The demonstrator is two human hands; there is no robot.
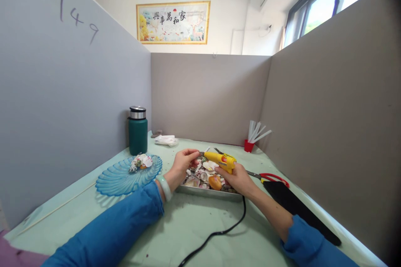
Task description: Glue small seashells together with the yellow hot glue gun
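My right hand [235, 178] is wrapped round the handle of a yellow hot glue gun [219, 159], whose nozzle points left. At that nozzle, the fingertips of my left hand [184, 163] are pinched together; what they hold is too small and hidden to make out. Beneath both hands lies a metal tray [209, 194] filled with seashells [200, 174], an orange shell [215, 182] among them. To the left, a blue fluted glass plate [115, 179] carries a small cluster of shells [140, 161].
A green bottle [138, 135] stands behind the plate. At the back right, glue sticks [257, 131] stand in a red cup [249, 146]. Red-handled scissors [274, 178] lie by a black strip [300, 210]. The gun's black cord [216, 233] runs toward me. Grey partitions [209, 95] enclose the table.
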